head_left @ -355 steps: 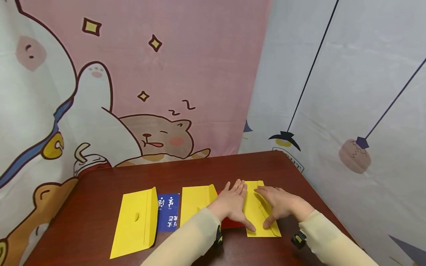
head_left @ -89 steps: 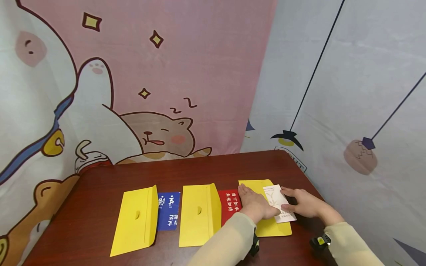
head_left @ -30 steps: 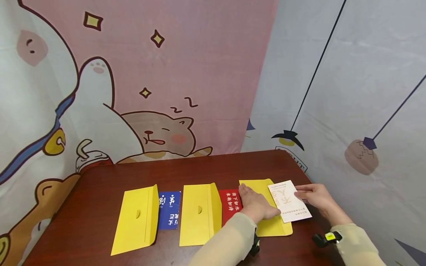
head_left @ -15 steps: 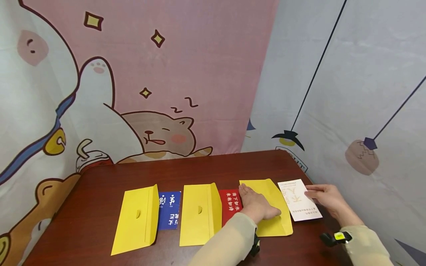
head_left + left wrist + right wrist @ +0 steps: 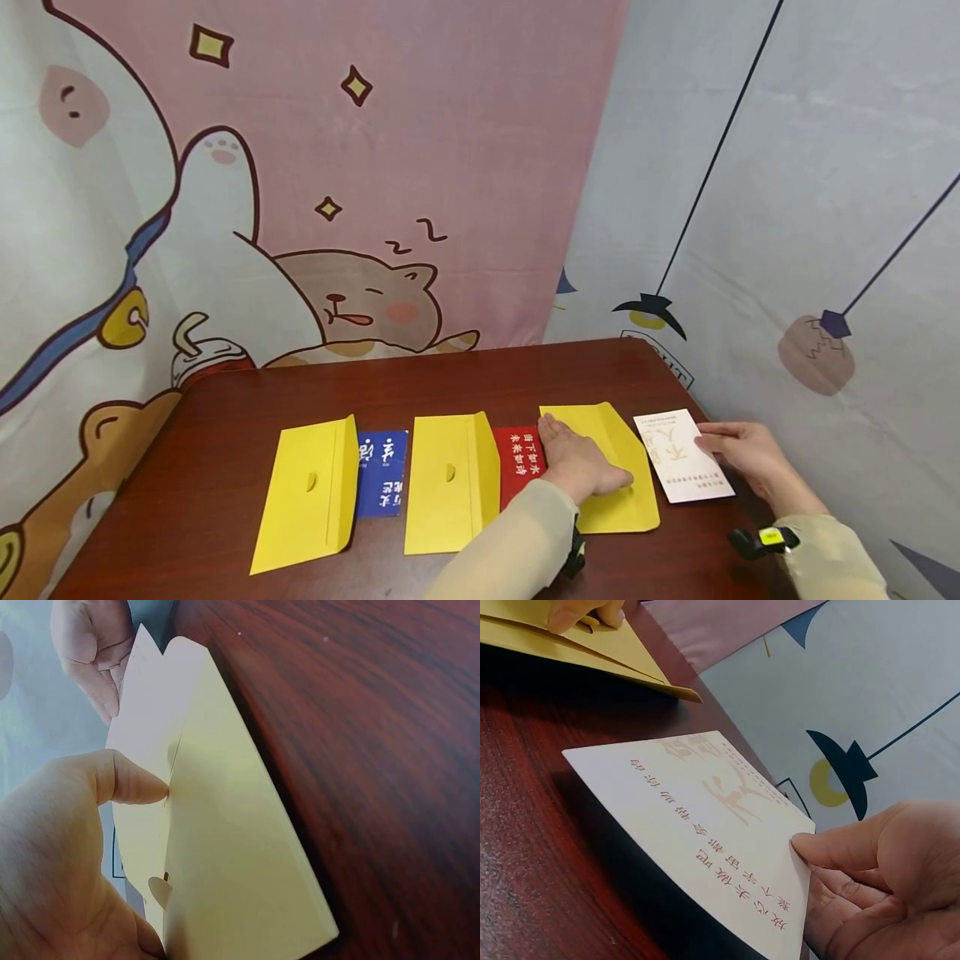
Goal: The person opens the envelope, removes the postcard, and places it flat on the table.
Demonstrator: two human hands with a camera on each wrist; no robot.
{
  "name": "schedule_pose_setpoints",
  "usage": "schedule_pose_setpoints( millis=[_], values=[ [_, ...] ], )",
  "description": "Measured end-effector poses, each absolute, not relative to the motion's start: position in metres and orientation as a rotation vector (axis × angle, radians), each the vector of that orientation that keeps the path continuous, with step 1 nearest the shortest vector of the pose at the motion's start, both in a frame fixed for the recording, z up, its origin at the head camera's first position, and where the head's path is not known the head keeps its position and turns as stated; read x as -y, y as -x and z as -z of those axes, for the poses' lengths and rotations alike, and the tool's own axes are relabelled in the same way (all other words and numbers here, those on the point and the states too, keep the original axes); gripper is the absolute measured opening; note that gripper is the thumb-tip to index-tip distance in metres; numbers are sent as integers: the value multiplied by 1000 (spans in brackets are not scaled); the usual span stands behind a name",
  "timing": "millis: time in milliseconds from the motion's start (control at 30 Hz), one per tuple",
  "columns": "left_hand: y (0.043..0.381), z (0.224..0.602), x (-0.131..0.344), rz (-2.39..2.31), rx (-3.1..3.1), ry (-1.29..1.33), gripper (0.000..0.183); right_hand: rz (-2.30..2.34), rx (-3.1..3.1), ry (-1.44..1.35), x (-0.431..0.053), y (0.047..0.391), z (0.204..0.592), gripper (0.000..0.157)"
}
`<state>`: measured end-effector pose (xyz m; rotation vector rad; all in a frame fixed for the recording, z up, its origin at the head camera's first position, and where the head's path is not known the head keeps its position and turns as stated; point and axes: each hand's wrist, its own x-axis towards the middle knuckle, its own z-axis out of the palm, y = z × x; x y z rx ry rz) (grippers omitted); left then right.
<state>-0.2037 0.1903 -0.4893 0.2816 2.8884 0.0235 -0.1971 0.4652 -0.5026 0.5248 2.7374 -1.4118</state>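
My right hand [image 5: 750,458] pinches the right edge of a white card [image 5: 681,457] printed with characters, thumb on top. In the right wrist view the card [image 5: 697,825] is tilted, with its near edge above the table. My left hand [image 5: 577,462] lies on the rightmost yellow envelope [image 5: 626,450], fingers straight. Its thumb touches the envelope [image 5: 225,825] near the flap line in the left wrist view. That envelope's flap is unfolded toward the right, and the card is beyond it. A red card [image 5: 517,458] lies left of this envelope, partly covered by the left hand.
Further left lie a yellow envelope [image 5: 442,483], a blue card [image 5: 382,471] and another yellow envelope [image 5: 303,496], side by side on the dark red-brown table [image 5: 360,392]. A printed curtain [image 5: 465,167] hangs behind the table and along its right side.
The white card, over the envelope a second ago, has moved right with my right hand and is now beyond the flap. Earlier, both hands were at that envelope. My left hand stays still lately.
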Motion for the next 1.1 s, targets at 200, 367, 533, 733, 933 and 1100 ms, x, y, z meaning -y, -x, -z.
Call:
schedule_pose_setpoints(
  millis=[200, 367, 533, 733, 933, 1100],
  values=[
    [204, 489, -189, -47, -2880, -273, 110, 1286, -2834, -485, -462, 196, 508, 50],
    [205, 489, -188, -37, -2870, -272, 110, 1145, -2945, -432, -452, 195, 507, 43],
    [205, 488, -188, -34, -2871, -284, 108, 993, -3106, -321, -444, 195, 504, 36],
    [207, 489, -188, -55, -2869, -295, 106, 920, -3151, -307, -436, 194, 501, 37],
    [208, 488, -183, -130, -2856, -302, 103, 859, -3174, -340, -431, 194, 503, 39],
    [210, 481, -177, -251, -2862, -309, 94, 829, -3227, -348, -425, 193, 502, 39]
  ],
)
